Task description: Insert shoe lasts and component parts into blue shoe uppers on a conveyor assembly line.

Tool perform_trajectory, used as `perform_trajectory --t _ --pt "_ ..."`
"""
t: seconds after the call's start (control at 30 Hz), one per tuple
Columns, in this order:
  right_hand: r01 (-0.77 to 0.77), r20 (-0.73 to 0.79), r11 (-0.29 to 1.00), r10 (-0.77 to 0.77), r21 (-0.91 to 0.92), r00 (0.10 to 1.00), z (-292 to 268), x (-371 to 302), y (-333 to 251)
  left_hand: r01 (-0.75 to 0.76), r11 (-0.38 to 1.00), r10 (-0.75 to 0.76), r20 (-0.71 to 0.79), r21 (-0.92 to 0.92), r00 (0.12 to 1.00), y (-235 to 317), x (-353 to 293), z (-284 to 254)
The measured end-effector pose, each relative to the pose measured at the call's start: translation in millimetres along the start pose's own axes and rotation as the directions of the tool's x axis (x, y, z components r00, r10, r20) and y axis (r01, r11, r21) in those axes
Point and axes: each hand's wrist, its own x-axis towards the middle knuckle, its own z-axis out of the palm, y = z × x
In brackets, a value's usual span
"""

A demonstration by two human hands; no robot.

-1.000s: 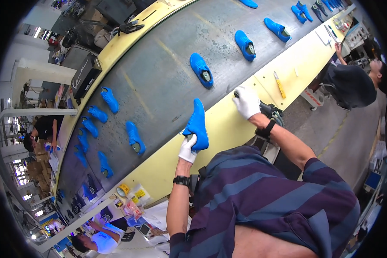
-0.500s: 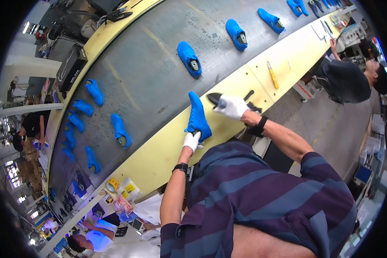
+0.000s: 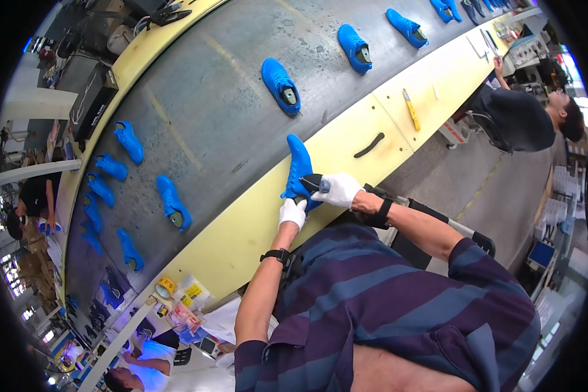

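Note:
A blue lace-up shoe point(image 3: 299, 163) is held at the yellow table edge, its toe pointing away from me. My left hand point(image 3: 293, 214), in a white glove, is closed round its heel end. My right hand point(image 3: 340, 190), also gloved in white, grips a dark, tapered object point(image 3: 312, 182) with a greyish part; its exact kind is unclear. That object meets the shoe near its opening, and whether its tip is inside cannot be seen. A curved black strip point(image 3: 370, 145) lies on the table beyond my right hand.
A grey conveyor belt point(image 3: 222, 111) carries several blue shoes, the nearest being a shoe point(image 3: 281, 86) ahead. On the yellow ledge point(image 3: 346, 127) lies a yellow cutter point(image 3: 411, 110). A tape roll point(image 3: 166, 287) sits at lower left. Other people work left and right.
My right hand has moved left, bringing the dark tapered object from over the table to the shoe's opening. My left hand still holds the shoe. The view has shifted slightly.

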Motion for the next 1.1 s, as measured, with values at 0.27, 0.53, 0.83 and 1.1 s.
perform_trajectory --t 0.27,0.53,0.83,1.1 --pt "-0.099 -0.078 0.993 0.103 0.058 0.992 -8 34 -45 -0.153 0.981 0.162 -0.074 0.12 0.984 -13 9 16" --pt "-0.078 -0.042 0.997 0.078 -0.002 0.996 -18 41 -46 -0.046 0.998 0.049 -0.07 0.043 0.996 -13 17 30" --pt "-0.097 0.066 0.993 0.102 -0.073 0.993 -22 17 -6 -0.031 0.995 0.034 -0.029 0.093 0.999 3 9 22" --pt "-0.063 0.082 0.997 0.067 -0.051 0.994 -26 1 31 -0.047 0.995 0.053 -0.064 0.087 0.997 17 -2 23"
